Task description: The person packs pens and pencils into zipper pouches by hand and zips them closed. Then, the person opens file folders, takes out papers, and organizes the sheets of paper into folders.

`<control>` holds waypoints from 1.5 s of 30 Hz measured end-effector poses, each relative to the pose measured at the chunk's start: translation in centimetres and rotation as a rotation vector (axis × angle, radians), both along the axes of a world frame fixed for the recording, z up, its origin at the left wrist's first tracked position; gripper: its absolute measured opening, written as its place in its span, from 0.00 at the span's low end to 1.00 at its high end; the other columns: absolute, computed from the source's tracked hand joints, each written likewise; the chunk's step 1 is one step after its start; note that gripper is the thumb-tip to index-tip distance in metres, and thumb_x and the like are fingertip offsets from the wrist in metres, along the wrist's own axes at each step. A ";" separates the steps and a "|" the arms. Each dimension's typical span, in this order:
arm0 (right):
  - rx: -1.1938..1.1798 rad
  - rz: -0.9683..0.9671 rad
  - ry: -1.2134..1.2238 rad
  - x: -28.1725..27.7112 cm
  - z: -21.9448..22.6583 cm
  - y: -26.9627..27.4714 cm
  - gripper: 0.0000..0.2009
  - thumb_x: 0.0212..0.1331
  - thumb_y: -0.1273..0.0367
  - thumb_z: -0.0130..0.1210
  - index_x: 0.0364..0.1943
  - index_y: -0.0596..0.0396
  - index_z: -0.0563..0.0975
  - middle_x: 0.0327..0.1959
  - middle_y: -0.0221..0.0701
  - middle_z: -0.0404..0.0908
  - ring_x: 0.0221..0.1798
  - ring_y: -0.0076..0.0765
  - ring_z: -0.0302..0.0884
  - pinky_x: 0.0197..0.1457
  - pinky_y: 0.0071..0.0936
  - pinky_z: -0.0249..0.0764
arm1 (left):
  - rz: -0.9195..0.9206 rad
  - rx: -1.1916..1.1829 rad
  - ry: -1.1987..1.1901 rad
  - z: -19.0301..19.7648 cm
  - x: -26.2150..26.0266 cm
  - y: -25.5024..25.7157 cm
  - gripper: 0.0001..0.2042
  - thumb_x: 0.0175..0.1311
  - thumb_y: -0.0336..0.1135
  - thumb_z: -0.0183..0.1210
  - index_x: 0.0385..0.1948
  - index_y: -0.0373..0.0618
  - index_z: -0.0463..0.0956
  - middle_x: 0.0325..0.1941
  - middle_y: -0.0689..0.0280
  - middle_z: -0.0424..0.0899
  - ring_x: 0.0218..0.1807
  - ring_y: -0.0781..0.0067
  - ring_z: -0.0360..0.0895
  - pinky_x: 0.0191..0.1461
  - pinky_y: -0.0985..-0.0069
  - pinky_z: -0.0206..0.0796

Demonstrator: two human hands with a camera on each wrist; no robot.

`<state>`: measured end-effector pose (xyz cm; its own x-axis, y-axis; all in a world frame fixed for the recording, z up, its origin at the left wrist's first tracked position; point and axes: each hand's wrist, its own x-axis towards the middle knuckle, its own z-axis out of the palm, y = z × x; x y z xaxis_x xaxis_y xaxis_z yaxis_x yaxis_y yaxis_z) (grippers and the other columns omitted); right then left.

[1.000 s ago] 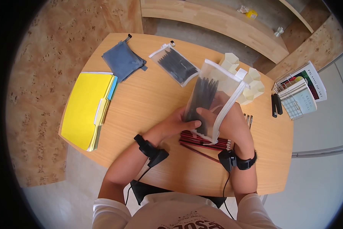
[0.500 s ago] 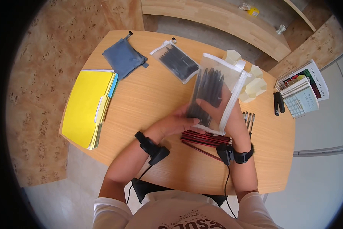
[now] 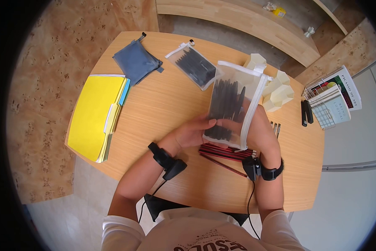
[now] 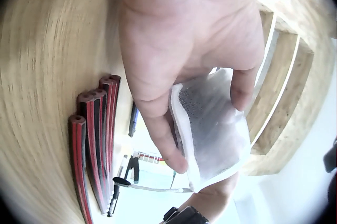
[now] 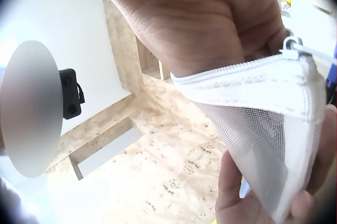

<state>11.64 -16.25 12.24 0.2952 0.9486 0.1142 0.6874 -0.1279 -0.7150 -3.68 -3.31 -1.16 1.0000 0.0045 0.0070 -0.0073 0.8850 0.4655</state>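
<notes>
A white-trimmed clear mesh zip pouch [image 3: 248, 79] full of black pens [image 3: 224, 102] is held up over the table between both hands. My left hand [image 3: 193, 131] grips its lower left end, thumb on the front and fingers beneath. On the zipper side is my right hand [image 3: 261, 129], its fingers partly visible through the mesh; their tips are hidden. In the right wrist view the zipper edge [image 5: 237, 79] crosses in front of that hand, with a zipper pull at the corner. Red and black striped pencils [image 4: 95, 129] lie on the table below.
A second mesh pouch of black pens [image 3: 194, 67] and a blue-grey pouch [image 3: 135, 62] lie at the back. Yellow folders [image 3: 94, 117] are at left. Cream hexagonal holders [image 3: 280, 94], a black stapler [image 3: 306, 113] and a wire rack with books [image 3: 332, 108] stand at right.
The pouch has tilted more upright, turning its front toward the head camera, and the pens inside have spread. Both hands keep hold of it; the left thumb has shifted up slightly.
</notes>
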 end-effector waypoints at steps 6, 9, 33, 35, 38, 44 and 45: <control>-0.119 -0.059 -0.079 0.3 1.0 -0.3 0.21 0.53 0.66 0.73 0.46 0.64 0.79 0.35 0.49 0.84 0.34 0.55 0.83 0.40 0.38 0.79 | 0.069 0.123 -0.013 0.1 0.0 -0.1 0.36 0.70 0.35 0.64 0.77 0.47 0.55 0.74 0.62 0.69 0.73 0.58 0.70 0.70 0.50 0.72; -0.018 -0.086 0.158 0.5 0.1 -0.6 0.16 0.58 0.71 0.68 0.47 0.64 0.79 0.32 0.42 0.84 0.29 0.38 0.83 0.36 0.29 0.78 | 0.152 0.184 -0.010 -0.1 0.0 -0.5 0.36 0.66 0.29 0.67 0.75 0.45 0.58 0.71 0.62 0.72 0.71 0.62 0.71 0.68 0.54 0.73; -0.160 0.165 0.045 2.2 1.7 -2.7 0.06 0.65 0.70 0.59 0.38 0.58 0.83 0.32 0.42 0.85 0.38 0.54 0.82 0.44 0.40 0.76 | 0.563 0.193 0.167 0.4 0.0 0.2 0.23 0.65 0.23 0.67 0.61 0.44 0.73 0.54 0.65 0.82 0.57 0.69 0.82 0.62 0.67 0.78; -0.133 0.182 -0.016 2.3 1.7 -2.6 0.06 0.65 0.71 0.59 0.38 0.58 0.84 0.31 0.43 0.84 0.37 0.55 0.82 0.43 0.40 0.76 | 0.560 0.209 0.163 0.7 0.0 0.1 0.21 0.65 0.23 0.68 0.59 0.44 0.74 0.51 0.68 0.83 0.54 0.72 0.83 0.58 0.69 0.79; -0.095 0.178 -0.107 2.4 1.3 -2.4 0.06 0.65 0.70 0.59 0.37 0.58 0.84 0.33 0.44 0.85 0.39 0.57 0.81 0.44 0.43 0.76 | 0.559 0.228 0.185 0.9 0.1 0.0 0.21 0.65 0.22 0.67 0.59 0.44 0.74 0.51 0.68 0.83 0.54 0.73 0.83 0.58 0.69 0.79; -0.054 0.207 -0.091 2.3 1.5 -2.2 0.06 0.64 0.69 0.61 0.37 0.58 0.84 0.34 0.44 0.84 0.40 0.58 0.80 0.44 0.44 0.75 | 0.534 0.266 0.185 0.8 0.1 0.0 0.22 0.64 0.24 0.68 0.60 0.44 0.74 0.51 0.68 0.83 0.54 0.73 0.83 0.58 0.69 0.79; -0.049 0.190 -0.105 2.3 1.5 -2.2 0.06 0.64 0.69 0.61 0.37 0.58 0.84 0.34 0.44 0.84 0.40 0.58 0.80 0.43 0.44 0.75 | 0.537 0.244 0.188 0.7 0.1 0.1 0.22 0.64 0.24 0.68 0.60 0.44 0.74 0.51 0.68 0.83 0.54 0.73 0.83 0.59 0.69 0.79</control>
<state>13.94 -18.47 13.77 0.0997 0.9912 0.0873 0.7730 -0.0219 -0.6340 -3.63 -3.22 -0.45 0.8430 0.5276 -0.1046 -0.3203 0.6487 0.6903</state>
